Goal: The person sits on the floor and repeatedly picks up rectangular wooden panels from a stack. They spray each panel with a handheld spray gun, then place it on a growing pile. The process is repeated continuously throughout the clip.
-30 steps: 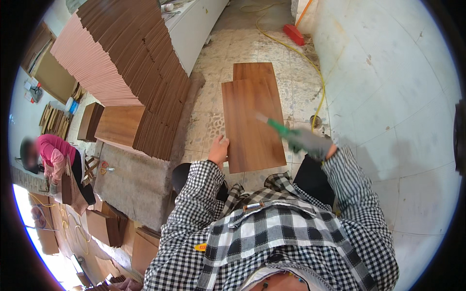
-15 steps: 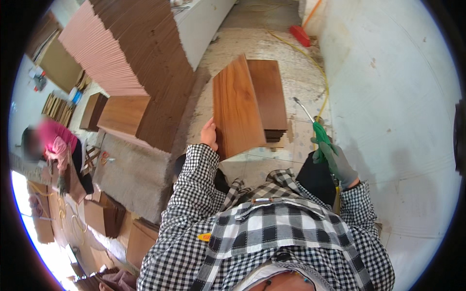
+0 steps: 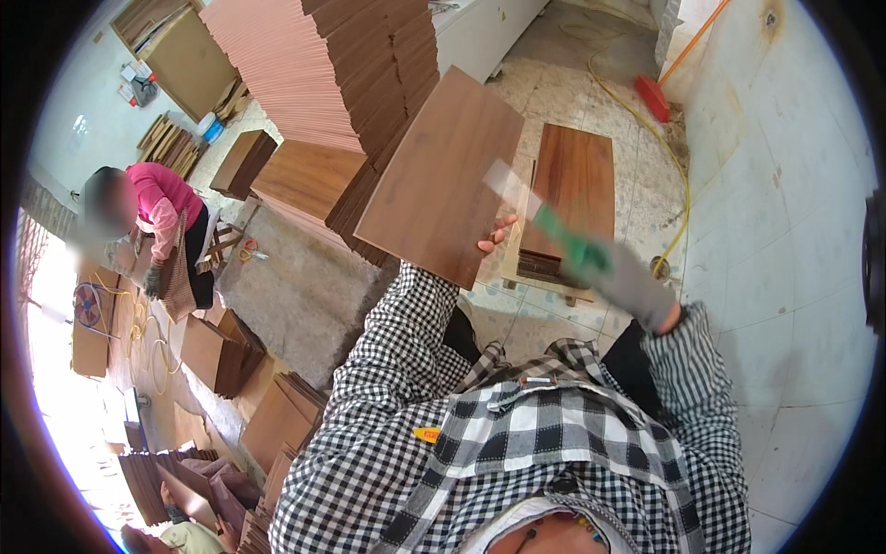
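My left hand (image 3: 494, 234) holds a brown wood-look board (image 3: 420, 180) raised and tilted, with fingers showing at its right edge and the rest hidden behind it. My right hand (image 3: 621, 281), in a grey glove, grips a green-handled scraper (image 3: 572, 237), blurred by motion; its pale blade is in front of the board's right edge, and whether it touches cannot be told. Beyond my hands a low stack of similar boards (image 3: 574, 185) lies on a wooden base on the tiled floor.
Tall board stacks (image 3: 369, 55) stand left. A worker in pink (image 3: 171, 198) bends at far left; another person (image 3: 175, 535) is at lower left. Other board piles (image 3: 217, 355) lie around. A yellow hose (image 3: 683, 185), red broom (image 3: 652, 97) and white wall (image 3: 775, 231) are right.
The board in my left hand has been lifted off the stack and moved up-left. My right hand with the scraper dipped to the right, then came back toward the board. The view has shifted.
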The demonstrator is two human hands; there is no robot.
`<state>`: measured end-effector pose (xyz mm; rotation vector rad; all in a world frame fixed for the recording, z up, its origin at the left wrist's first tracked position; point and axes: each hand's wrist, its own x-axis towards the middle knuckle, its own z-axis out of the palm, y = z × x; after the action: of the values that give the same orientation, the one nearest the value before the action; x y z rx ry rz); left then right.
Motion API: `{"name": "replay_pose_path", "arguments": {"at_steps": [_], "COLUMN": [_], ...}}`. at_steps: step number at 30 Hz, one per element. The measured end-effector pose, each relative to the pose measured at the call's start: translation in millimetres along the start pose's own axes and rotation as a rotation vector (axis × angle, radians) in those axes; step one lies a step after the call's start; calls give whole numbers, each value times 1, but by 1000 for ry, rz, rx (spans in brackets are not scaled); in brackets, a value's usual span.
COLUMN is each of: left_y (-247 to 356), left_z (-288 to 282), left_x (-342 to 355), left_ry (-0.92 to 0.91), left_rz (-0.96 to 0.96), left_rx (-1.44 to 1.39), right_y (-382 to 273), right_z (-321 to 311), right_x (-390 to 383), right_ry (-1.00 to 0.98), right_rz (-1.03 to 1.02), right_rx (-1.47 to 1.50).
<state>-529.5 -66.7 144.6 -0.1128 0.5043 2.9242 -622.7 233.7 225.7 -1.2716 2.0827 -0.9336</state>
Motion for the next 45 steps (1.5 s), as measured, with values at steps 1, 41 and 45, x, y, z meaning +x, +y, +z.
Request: {"name": "replay_pose_path", "arguments": {"at_steps": [1, 41, 45], "left_y": [5, 37, -54], "left_z": [-3, 90, 90], "left_x": [2, -346, -475], "left_ry": [27, 1133, 2116], "left_rz": [-47, 619, 582], "left_rx": [-35, 669, 613], "right_y": [-6, 94, 102], "right_z": [9, 56, 59], "right_x": [-21, -41, -46], "right_ry": [-119, -442, -297], "right_rz": [-151, 146, 156], "right_rx": [-64, 928, 1049]}}
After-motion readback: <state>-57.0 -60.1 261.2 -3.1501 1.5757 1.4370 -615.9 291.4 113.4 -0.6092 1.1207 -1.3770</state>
